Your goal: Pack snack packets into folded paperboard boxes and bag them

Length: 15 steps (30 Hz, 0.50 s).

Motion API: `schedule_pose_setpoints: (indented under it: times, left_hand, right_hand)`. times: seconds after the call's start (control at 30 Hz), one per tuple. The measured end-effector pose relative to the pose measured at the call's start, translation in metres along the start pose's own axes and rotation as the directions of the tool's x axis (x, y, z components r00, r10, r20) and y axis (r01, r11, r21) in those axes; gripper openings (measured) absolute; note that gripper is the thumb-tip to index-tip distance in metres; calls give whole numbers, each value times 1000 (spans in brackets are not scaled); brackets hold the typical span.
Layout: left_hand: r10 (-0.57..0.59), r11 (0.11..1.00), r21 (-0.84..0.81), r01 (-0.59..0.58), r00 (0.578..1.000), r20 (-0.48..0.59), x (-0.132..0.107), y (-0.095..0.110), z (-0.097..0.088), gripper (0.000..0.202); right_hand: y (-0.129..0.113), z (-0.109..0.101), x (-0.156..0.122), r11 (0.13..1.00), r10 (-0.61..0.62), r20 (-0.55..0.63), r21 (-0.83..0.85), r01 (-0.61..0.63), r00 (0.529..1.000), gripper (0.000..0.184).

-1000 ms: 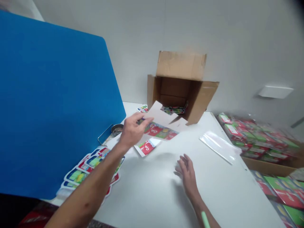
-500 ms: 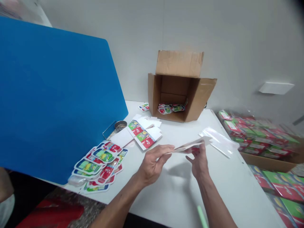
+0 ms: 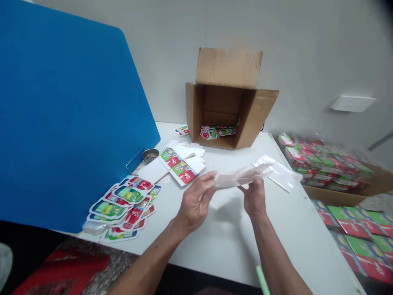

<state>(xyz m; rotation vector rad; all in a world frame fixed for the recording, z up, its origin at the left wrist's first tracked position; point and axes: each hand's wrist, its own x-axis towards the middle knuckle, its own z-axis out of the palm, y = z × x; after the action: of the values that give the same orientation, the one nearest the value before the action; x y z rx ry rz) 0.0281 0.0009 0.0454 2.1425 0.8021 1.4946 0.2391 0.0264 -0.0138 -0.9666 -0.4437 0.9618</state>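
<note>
Between my two hands, above the middle of the table, is a thin white card carton (image 3: 235, 179), blurred and seen from its pale side. My left hand (image 3: 196, 201) pinches its left end between thumb and fingers. At the right end my right hand (image 3: 255, 197) grips it, some fingers hidden behind the card. Flat printed cartons (image 3: 181, 167) with red and green panels lie just beyond my left hand. Clear plastic sleeves (image 3: 284, 175) rest on the table past my right hand. To the left is a pile of can-shaped cards (image 3: 127, 205).
An open cardboard box (image 3: 227, 69) with more cards inside stands at the back. A blue panel (image 3: 67, 123) rises on the left, a metal dish (image 3: 150, 155) beside it. Packed red-green boxes (image 3: 328, 164) fill the right side. A red stool (image 3: 70, 270) is below.
The carton has tipped between my hands, so its pale face now shows more and the red print underneath is out of sight. The camera view has shifted slightly.
</note>
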Motion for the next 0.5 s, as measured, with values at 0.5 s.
schedule_pose_setpoints:
  times: [0.5]
  left_hand:
    - [152, 903, 387, -186, 982, 116, -32, 7, 15, 38]
  right_hand:
    - [-2, -16, -27, 991, 67, 261, 96, -95, 963, 60]
